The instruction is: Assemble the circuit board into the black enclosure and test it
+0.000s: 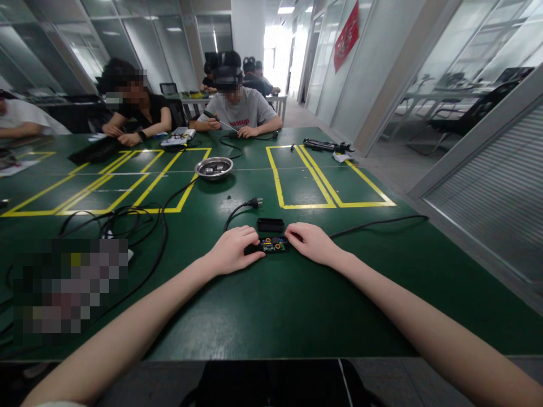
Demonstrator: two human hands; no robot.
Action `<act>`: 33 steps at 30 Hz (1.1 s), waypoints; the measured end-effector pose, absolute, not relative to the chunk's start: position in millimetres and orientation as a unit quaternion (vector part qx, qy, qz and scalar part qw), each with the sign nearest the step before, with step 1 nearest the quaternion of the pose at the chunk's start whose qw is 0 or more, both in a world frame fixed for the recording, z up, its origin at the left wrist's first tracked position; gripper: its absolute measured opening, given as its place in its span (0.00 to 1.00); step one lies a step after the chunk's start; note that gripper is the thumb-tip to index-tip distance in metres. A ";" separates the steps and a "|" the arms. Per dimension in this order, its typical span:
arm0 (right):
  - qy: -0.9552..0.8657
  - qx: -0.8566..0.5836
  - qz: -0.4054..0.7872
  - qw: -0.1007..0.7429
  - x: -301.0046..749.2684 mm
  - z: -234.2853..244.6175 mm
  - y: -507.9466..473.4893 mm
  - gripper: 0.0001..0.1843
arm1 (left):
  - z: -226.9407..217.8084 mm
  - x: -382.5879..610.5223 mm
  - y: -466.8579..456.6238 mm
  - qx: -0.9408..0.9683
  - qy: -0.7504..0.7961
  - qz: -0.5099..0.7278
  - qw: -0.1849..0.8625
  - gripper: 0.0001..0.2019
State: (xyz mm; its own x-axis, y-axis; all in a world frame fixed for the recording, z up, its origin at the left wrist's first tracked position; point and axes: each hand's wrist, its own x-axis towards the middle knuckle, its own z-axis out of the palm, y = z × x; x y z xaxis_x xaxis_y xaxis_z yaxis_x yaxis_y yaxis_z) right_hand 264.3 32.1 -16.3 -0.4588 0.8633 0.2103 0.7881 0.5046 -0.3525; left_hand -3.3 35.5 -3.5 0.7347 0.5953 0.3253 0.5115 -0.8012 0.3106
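Observation:
An opened power adapter (275, 245) lies on the green table in front of me, its circuit board with orange-ringed coils showing. My left hand (235, 249) grips its left end between thumb and fingers. At the right end, my right hand (311, 242) has its fingers closed on the edge of the adapter; the fingertips are partly hidden. Just beyond sits the empty black casing half (270, 225). A black cord with a plug (254, 202) curves out past my left hand, and another black cable (382, 225) runs off to the right.
A metal bowl (214, 168) with metal parts stands ahead. Coiled black cables (127, 223) and a blurred-out object (72, 288) lie left. Yellow tape (307, 206) marks the green table (254, 322). Across it, a person (237, 110) holds a screwdriver; a black tool (324, 145) lies far right.

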 end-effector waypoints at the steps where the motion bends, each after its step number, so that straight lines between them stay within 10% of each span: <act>1: -0.844 -0.497 0.098 0.174 262.3 -15.1 32.0 0.12 | -3.7 -3.4 36.0 0.928 0.293 0.208 0.099 0.10; 11: -0.829 -0.531 0.033 0.174 256.0 -13.5 31.3 0.10 | -7.4 -1.4 36.7 0.921 0.306 0.231 0.073 0.15; 18: -0.843 -0.477 -0.003 0.251 264.3 -30.7 35.2 0.20 | -18.4 -3.1 39.8 0.910 0.353 0.216 0.022 0.36; 29: -0.785 -0.416 0.232 0.396 263.6 -27.8 33.6 0.14 | -12.9 -4.2 39.4 0.916 0.305 0.251 0.065 0.20; 33: -0.737 -0.410 0.325 0.429 261.8 -26.2 32.5 0.17 | -12.6 -4.7 39.8 0.910 0.317 0.254 0.085 0.28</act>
State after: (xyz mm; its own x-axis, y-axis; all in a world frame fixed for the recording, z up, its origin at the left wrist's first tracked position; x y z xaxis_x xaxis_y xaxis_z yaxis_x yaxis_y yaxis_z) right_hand 261.8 32.5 -26.2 -0.2960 0.8825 0.3655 0.3260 0.4530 -0.8298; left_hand -4.7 39.8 -12.6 0.6703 0.6202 0.4075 0.5339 -0.7844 0.3156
